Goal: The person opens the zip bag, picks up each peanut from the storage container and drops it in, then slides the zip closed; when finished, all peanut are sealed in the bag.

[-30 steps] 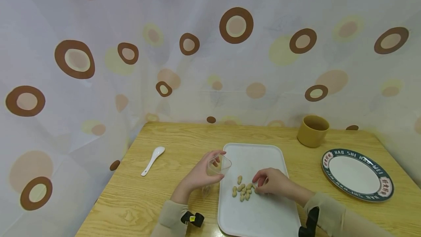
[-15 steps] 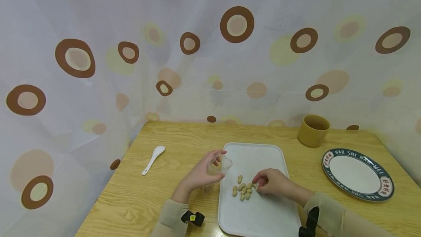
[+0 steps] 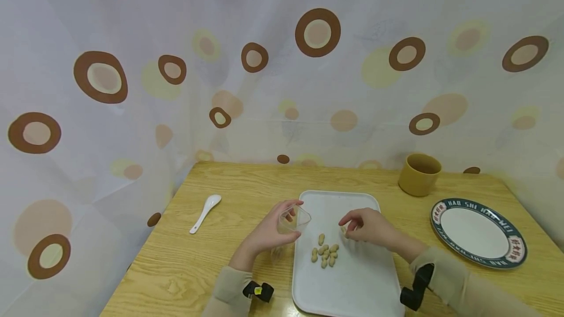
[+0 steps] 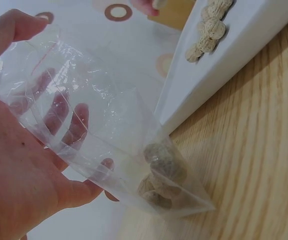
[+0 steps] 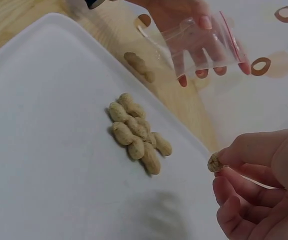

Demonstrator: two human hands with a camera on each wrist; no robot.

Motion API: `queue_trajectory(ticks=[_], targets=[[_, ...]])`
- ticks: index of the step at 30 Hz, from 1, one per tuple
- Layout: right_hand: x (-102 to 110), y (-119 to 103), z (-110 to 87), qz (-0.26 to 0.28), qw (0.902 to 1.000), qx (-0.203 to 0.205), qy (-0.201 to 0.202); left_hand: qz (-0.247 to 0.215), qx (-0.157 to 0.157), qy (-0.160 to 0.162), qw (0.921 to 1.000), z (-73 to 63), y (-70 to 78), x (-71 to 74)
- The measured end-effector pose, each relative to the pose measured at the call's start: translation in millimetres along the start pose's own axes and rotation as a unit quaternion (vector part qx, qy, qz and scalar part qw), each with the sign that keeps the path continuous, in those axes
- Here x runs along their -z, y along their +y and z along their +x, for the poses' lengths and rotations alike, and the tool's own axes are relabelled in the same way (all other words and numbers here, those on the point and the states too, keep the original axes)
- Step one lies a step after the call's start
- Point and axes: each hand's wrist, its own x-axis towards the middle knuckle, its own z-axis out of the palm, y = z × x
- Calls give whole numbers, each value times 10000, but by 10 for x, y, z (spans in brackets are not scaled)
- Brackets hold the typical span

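My left hand point(image 3: 266, 231) holds a clear zip bag point(image 4: 116, 167) by its spread mouth, beside the left edge of the white tray point(image 3: 348, 292). Several peanuts point(image 4: 161, 172) sit in the bag's lower corner, which hangs by the wooden table. Over the tray, to the right of the bag, my right hand point(image 3: 372, 229) pinches a single peanut point(image 5: 214, 163) between thumb and fingertip. A small heap of unshelled peanuts point(image 5: 134, 131) lies on the tray between the two hands; one peanut point(image 3: 321, 239) lies slightly apart at its far side.
A white spoon point(image 3: 205, 213) lies on the wooden table point(image 3: 154, 268) at the left. Toward the back right stands a mustard-yellow mug point(image 3: 418, 177). A plate with a dark green rim point(image 3: 480, 258) lies to the right of the tray. A patterned curtain point(image 3: 273, 87) hangs behind.
My right hand has picked a peanut off the right side of the heap and lifted it up and away from the pile. My left hand and the bag have stayed in place.
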Motion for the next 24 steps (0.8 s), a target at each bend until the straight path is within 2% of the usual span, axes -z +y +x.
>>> queue_trajectory(ticks=[9,14,24], targets=[[129,-223,110,437,9987,258,31,-46,51,36,10000,2,16,5],[125,-371,132,484,9987,148,100,-28,65,24,10000,-8,9,-9],[86,-665,201,919,9945,511,-7,84,56,19,9999,1,9,0]])
